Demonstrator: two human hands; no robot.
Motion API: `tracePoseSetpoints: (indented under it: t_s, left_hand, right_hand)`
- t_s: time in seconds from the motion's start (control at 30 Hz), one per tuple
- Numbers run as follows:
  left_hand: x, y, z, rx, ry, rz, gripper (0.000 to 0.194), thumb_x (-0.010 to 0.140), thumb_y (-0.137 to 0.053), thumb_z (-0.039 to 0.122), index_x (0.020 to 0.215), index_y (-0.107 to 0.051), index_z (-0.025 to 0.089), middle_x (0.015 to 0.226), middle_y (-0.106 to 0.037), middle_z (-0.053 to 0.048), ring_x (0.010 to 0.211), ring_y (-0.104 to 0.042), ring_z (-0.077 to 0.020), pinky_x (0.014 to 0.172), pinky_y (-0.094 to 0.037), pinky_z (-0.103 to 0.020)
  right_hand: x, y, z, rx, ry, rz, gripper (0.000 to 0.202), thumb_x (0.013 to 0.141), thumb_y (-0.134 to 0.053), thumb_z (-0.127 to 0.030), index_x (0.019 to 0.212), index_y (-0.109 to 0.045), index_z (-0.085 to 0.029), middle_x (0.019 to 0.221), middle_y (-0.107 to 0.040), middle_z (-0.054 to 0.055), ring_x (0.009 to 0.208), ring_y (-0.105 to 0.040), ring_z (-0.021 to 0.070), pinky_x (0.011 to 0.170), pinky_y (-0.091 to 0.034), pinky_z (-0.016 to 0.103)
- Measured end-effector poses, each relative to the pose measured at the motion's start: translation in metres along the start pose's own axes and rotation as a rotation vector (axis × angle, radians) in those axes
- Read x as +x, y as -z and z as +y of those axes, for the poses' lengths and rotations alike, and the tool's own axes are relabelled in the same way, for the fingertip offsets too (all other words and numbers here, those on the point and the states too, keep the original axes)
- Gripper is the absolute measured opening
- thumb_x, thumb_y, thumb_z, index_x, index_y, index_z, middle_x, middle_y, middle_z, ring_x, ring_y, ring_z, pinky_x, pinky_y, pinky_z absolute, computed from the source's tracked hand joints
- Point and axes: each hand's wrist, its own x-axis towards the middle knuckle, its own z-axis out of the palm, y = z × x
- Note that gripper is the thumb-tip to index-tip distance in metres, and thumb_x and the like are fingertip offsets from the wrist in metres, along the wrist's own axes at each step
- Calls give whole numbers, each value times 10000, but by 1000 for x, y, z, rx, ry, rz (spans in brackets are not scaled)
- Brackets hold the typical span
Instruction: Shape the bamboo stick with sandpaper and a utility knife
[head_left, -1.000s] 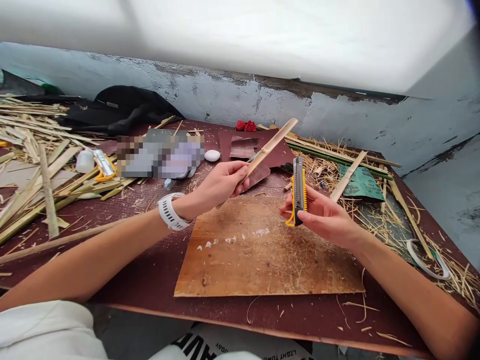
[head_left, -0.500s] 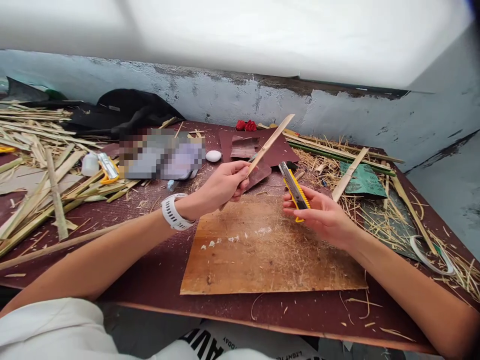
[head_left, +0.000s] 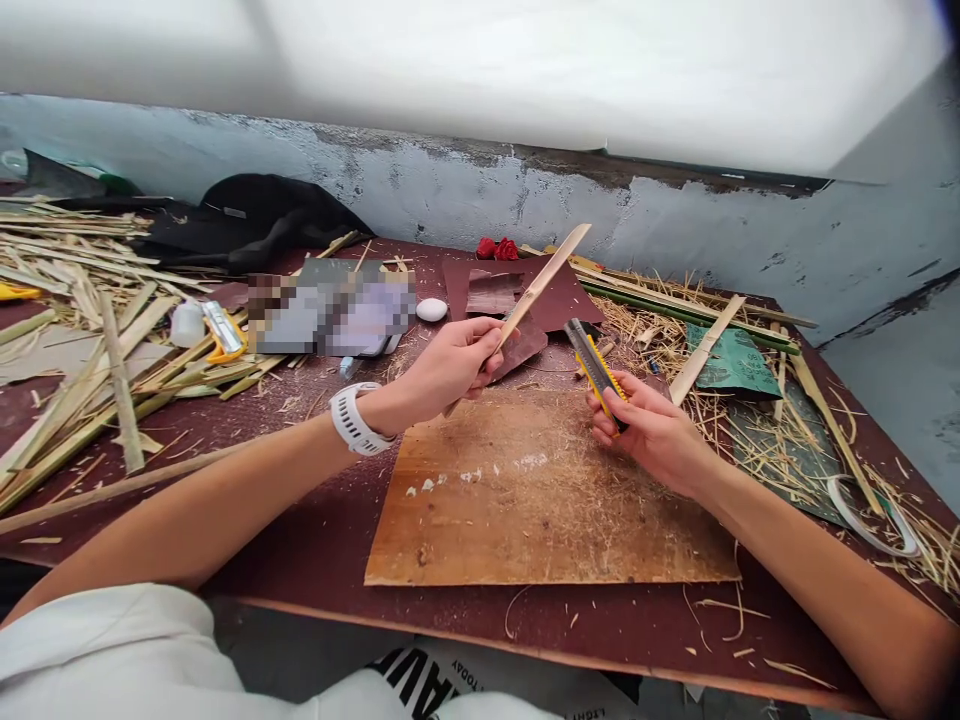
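Observation:
A pale bamboo strip (head_left: 545, 279) slants up and to the right out of my left hand (head_left: 466, 362), whose fingers pinch its lower part. My right hand (head_left: 639, 420) grips a yellow and black utility knife (head_left: 596, 372), with the thumb lying along its body and the front end tilted up to the left. I cannot make out whether a blade sticks out. Knife and strip are apart. Both hands are above a wooden board (head_left: 517, 530) that bears white marks and fine shavings.
Bamboo strips (head_left: 112, 380) are heaped at the left, near another utility knife (head_left: 223, 333) and a small bottle (head_left: 187, 325). A white egg-shaped object (head_left: 431, 310) and red flowers (head_left: 496, 249) lie farther back. Green sandpaper (head_left: 731, 362), shavings and a tape roll (head_left: 874, 515) are at the right.
My right hand has turned the utility knife, and its thumb now presses along the knife's body. The left hand still holds the strip in nearly the same place.

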Motion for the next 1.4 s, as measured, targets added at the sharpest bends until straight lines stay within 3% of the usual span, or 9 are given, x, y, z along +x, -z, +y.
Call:
tracePoseSetpoints:
  t_s: [0.17,0.37,0.47,0.6,0.7,0.87,1.0,1.23,1.4]
  left_hand:
    - [2,1,-1,-9,11,13,197,1100,-451,216,1084,-637,155,711,-464,30,439,-325,-43,387,-220,-157]
    - [2,2,-3,0,11,5,189,1097,-457,223,1096,-632,151,710,-463,32,442,-315,-46,385,-223,-157]
    - [1,1,-3,-1,14,13,189,1095,-453,213,1081,-632,151,705,-453,35,437,-307,-45,383,-213,-157]
    - [2,3,-2,-16,7,14,194,1096,-452,216,1077,-634,151,717,-454,32,439,-314,-42,389,-214,-157]
    - [3,4,-2,-24,16,19,192,1099,-455,218,1071,-633,154,712,-447,33,436,-312,-39,394,-206,-158]
    - [3,2,-1,-32,21,41,204,1110,-441,209,1055,-628,153,697,-435,36,431,-293,-36,399,-192,-164]
    - [1,1,2,-30,28,66,213,1119,-435,209,1040,-626,155,689,-431,38,427,-278,-31,405,-180,-171]
    - [1,0,2,21,35,49,196,1097,-443,167,1023,-625,159,693,-444,39,422,-297,-40,399,-189,-176]
    - [0,-1,3,141,-49,13,236,1090,-474,170,900,-612,153,696,-467,22,458,-350,-52,412,-225,-188]
  right_hand:
    - [-2,-4,-8,-15,72,-31,280,856,-842,-360,1052,-676,-248,1069,-606,25,992,-637,167,917,-559,310]
    - [1,0,0,-59,55,-55,319,911,-785,-473,1103,-655,-254,892,-541,-14,625,-465,94,574,-482,251]
    - [-1,-1,-1,-26,64,-8,307,886,-813,-433,1078,-665,-244,936,-573,-4,720,-532,108,666,-528,254]
    - [-3,2,-3,-61,51,-58,308,856,-850,-398,1049,-673,-236,1003,-676,26,958,-654,152,908,-565,276]
    - [0,5,0,-97,29,-88,323,866,-839,-449,1039,-674,-232,996,-688,32,970,-675,157,960,-585,314]
    - [5,4,3,-71,90,-16,378,837,-853,-507,1003,-665,-223,917,-563,-18,668,-530,74,660,-632,249]
    - [7,5,3,-72,138,96,391,842,-843,-533,924,-624,-220,756,-447,-61,518,-298,51,424,-472,172]
    - [6,4,0,-25,225,154,416,838,-835,-564,882,-591,-230,809,-502,-35,542,-336,62,454,-439,197]
    - [9,11,1,-81,279,211,434,847,-828,-566,861,-555,-229,675,-382,-75,488,-214,52,384,-239,170]
